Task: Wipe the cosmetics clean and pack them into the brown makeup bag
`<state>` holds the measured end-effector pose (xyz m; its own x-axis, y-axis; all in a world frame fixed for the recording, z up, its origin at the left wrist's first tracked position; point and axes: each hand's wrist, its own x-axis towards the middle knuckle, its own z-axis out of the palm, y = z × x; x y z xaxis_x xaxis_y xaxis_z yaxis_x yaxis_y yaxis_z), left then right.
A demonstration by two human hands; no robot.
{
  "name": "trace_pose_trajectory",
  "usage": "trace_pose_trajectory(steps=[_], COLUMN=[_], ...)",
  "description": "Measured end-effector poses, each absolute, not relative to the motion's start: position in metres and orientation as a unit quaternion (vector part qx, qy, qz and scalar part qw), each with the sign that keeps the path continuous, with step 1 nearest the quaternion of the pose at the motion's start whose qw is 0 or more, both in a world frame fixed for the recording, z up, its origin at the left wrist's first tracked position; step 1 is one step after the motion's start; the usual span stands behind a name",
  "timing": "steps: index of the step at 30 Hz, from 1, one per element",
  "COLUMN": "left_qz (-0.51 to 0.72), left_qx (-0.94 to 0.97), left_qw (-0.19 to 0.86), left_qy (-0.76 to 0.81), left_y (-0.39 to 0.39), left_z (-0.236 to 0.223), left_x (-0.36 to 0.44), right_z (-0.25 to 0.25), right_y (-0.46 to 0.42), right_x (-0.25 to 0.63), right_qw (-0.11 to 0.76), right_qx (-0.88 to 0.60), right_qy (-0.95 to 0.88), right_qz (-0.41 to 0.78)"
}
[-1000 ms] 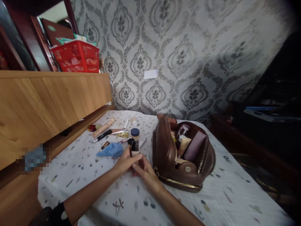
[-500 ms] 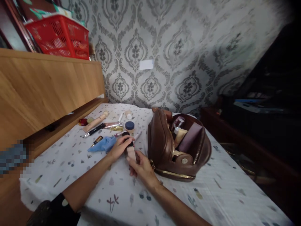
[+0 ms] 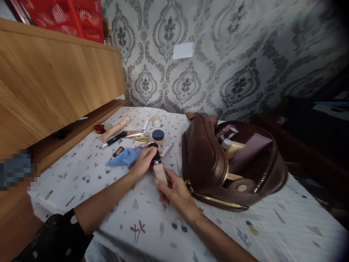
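Observation:
A foundation bottle (image 3: pixel 160 174) with beige contents and a black cap is held between both hands above the table, tilted with its cap away from me. The fingers of my left hand (image 3: pixel 143 162) are closed on the capped end. My right hand (image 3: pixel 176 191) grips the lower end between thumb and fingers. A crumpled blue cloth (image 3: pixel 125 157) lies just left of my left hand. To the right of my right hand stands an unzipped brown makeup bag (image 3: pixel 197 160), with a mauve tube (image 3: pixel 251 151) and a yellow tube (image 3: pixel 233 148) inside.
A jar with a dark blue lid (image 3: pixel 158 135), a gold tube (image 3: pixel 141 138), a black tube (image 3: pixel 114 139) and other cosmetics lie on the patterned tablecloth (image 3: pixel 114 233). A wooden cabinet (image 3: pixel 62 69) borders the left, and a patterned wall (image 3: pixel 152 54) stands behind.
The camera view has shifted down and closer, so the bag looks larger and farther right. Both hands keep hold of the bottle, and more of its black cap shows.

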<state>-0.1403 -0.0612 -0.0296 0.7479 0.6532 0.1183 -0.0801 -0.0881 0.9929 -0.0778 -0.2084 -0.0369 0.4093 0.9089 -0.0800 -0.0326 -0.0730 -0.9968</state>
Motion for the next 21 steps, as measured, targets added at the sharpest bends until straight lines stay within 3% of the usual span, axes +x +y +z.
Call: trace_pose_trajectory(steps=[4,16,18,21], left_qz=[0.276,0.276,0.344,0.380], left_qx=[0.763,0.808,0.826,0.883], left_qw=[0.559,0.502,0.425,0.205], left_qy=[0.170,0.140,0.139,0.185], left_y=[-0.064,-0.063,-0.058,-0.047], left_z=[-0.024,-0.015,-0.010,-0.003], left_x=[-0.147,-0.156,-0.158,-0.167], right_z=[-0.037,-0.031,-0.030,-0.031], right_y=[-0.210,-0.212,-0.211,-0.211], right_x=[-0.077,-0.080,-0.078,-0.075], right_qw=[0.584,0.593,0.620,0.652], right_qx=[-0.593,-0.575,-0.550,-0.516], right_qy=[-0.366,-0.386,-0.372,-0.350], right_qz=[0.415,0.410,0.418,0.432])
